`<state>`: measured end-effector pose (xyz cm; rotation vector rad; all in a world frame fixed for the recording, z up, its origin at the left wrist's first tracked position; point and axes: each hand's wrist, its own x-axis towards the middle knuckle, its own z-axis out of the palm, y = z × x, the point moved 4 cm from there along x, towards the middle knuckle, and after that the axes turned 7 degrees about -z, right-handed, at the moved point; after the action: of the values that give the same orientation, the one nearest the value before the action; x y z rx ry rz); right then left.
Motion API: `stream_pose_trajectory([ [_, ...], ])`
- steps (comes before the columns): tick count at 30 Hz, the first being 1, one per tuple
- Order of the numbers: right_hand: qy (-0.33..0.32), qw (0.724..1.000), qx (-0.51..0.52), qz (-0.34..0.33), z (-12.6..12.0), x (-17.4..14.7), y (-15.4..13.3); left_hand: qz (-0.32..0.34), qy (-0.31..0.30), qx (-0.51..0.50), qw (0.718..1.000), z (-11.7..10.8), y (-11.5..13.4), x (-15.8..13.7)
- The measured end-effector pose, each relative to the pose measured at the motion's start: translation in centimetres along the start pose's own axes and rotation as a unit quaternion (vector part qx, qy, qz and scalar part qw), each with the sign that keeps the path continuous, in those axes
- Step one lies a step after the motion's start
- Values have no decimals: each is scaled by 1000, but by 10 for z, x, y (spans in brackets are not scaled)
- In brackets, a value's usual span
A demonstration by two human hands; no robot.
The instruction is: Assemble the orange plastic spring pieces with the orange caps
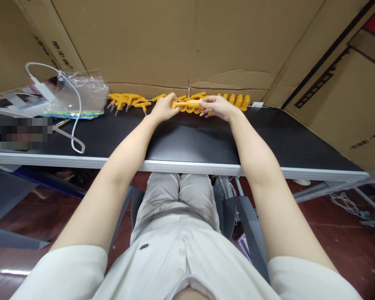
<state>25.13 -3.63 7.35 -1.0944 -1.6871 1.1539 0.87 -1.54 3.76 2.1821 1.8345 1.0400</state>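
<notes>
Holding yellow tool (193, 103), two-handed — left hand (164, 109) closed; right hand (218, 107) pinching

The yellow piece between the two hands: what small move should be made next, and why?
Perhaps press the right hand gently toward the left hand, to test that the yellow piece is snug. The corkscrews at left show bare spirals; this piece, held at opposite ends, shows none, and any join is too small to judge.
</notes>
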Motion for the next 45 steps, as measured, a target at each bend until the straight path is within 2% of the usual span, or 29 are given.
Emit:
stream_pose_trajectory([
  [4, 2, 1000, -7, 4, 1, 2, 3, 12, 0, -13, 1000, 1, -1, 1],
  [15, 20, 999, -18, 42, 2, 11, 11, -7, -4, 6, 1000, 0, 5, -1],
  [21, 10, 999, -7, 48, 1, 15, 13, 18, 9, -12, 1000, 4, -2, 3],
  [26, 18, 998, -3, 59, 1, 19, 17, 11, -2, -10, 1000, 6, -4, 5],
  [31, 27, 997, 14, 69, 3, 18, 17, 9, -2, -3, 1000, 6, -3, 4],
  [37, 16, 992, 50, 113, 8, 15, 16, 18, -3, -16, 1000, 6, -2, 4],
  [45, 36, 984, 89, 147, 11, 10, 13, 2, -22, 17, 1000, 3, 5, -1],
])
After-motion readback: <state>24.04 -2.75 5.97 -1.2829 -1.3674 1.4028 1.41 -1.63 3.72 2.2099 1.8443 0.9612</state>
